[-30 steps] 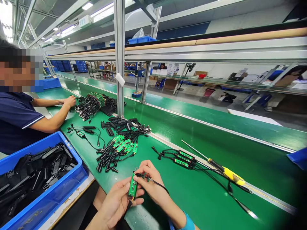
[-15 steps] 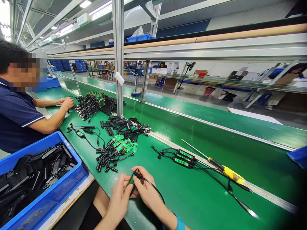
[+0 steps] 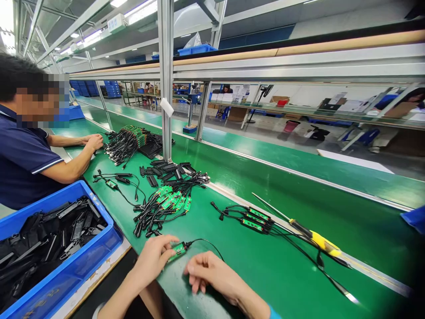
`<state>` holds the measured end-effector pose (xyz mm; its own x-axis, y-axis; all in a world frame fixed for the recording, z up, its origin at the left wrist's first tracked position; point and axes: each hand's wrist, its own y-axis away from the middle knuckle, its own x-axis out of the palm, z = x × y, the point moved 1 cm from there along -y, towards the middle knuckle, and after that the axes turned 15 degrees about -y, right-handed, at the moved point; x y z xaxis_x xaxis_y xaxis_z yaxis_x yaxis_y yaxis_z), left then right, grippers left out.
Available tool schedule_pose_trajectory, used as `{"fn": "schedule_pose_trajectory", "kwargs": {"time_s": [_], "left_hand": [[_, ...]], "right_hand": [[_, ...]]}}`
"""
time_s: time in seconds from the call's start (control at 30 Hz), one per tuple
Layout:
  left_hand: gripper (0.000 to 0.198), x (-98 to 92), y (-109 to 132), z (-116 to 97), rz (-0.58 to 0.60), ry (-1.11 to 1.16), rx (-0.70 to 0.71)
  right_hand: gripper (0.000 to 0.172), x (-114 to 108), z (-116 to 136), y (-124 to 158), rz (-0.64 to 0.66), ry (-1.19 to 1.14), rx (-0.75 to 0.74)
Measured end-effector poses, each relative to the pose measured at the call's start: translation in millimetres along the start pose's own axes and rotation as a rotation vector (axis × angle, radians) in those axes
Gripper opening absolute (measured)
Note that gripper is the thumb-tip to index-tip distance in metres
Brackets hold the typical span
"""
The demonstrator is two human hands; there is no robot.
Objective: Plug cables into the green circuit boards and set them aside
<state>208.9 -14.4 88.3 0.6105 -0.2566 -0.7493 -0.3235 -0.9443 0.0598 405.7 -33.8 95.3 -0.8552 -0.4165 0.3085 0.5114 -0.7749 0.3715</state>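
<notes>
Green circuit board (image 3: 178, 250) lowered to belt (image 3: 265, 274).
My left hand (image 3: 151, 262) pinches it; my right hand (image 3: 207, 274) has let go, half-curled, empty.

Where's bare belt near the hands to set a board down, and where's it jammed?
Free: belt between right hand and the three wired boards; also the stretch between the screwdriver and far rail. Crowded: cable pile and black housings ahead of left hand, which holds a green board.
</notes>
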Motion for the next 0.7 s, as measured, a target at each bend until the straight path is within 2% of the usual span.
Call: {"fn": "schedule_pose_trajectory", "kwargs": {"time_s": [0.03,0.1,0.17,0.23,0.33,0.47,0.53,0.7], "left_hand": [[0.025,-3.3,-1,1,0.023,-0.054,0.033],[0.025,-6.4,-4,0,0.051,-0.141,0.088],[0.026,-6.1,-6,-1,0.057,-0.205,0.094],[0.027,-4.2,-7,-2,0.065,-0.245,0.072],[0.025,-0.6,-8,1,0.090,-0.247,0.066],[0.022,1.6,-8,5,0.057,-0.249,0.076],[0.021,1.6,-7,4,0.039,-0.259,0.076],[0.019,1.9,-7,5,0.035,-0.270,0.103]], "right_hand": [[0.029,-1,2,4,0.007,0.072,-0.033],[0.016,-4,6,8,-0.089,0.357,-0.252],[0.017,-9,10,8,-0.200,0.691,-0.448],[0.018,-14,9,3,-0.212,0.862,-0.478],[0.010,-20,6,-7,-0.163,0.800,-0.415],[0.009,-23,2,-13,-0.159,0.672,-0.375],[0.013,-24,-1,-14,-0.133,0.705,-0.436],[0.027,-28,-6,-15,0.026,0.901,-0.643]]}}
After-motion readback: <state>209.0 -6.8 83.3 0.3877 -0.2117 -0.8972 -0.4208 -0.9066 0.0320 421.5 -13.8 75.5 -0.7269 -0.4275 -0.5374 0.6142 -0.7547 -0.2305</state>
